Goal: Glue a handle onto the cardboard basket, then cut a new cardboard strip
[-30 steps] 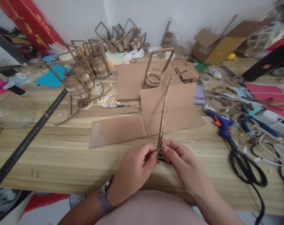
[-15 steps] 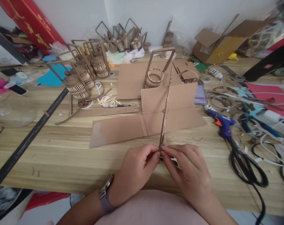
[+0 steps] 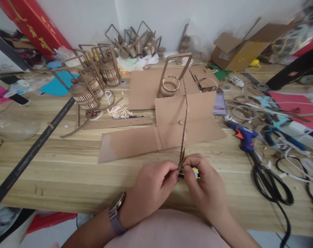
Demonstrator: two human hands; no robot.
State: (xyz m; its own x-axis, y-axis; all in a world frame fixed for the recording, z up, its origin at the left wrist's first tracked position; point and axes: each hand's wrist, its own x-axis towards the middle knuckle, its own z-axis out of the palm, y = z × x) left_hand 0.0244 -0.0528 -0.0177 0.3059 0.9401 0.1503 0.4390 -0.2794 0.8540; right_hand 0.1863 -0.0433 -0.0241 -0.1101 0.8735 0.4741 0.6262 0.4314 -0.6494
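Note:
A long, narrow corrugated cardboard strip (image 3: 183, 134) stands edge-on, stretching away from me across the table. My left hand (image 3: 155, 182), with a watch on its wrist, pinches the strip's near end between thumb and fingers. From the other side, the closed thumb and forefinger of my right hand (image 3: 205, 184) grip the same end; the exact contact is partly hidden. Beneath my right fingers lies a small black and yellow object (image 3: 196, 172), mostly covered. Flat pieces of creased cardboard (image 3: 130, 141) rest just beyond my hands, under the strip's far part.
A small open basket (image 3: 170, 86) with a tall handle stands on cardboard. Several lidded baskets (image 3: 85, 96) are at left, beside loose short sticks (image 3: 119, 111). To the right lie a blue glue gun (image 3: 246, 137), black-handled scissors (image 3: 272, 186) and coiled strips (image 3: 245, 112).
Both hands have shifted slightly right with the strip's near end. My right fingers have curled and moved a little apart from my left ones. More of the black and yellow object shows.

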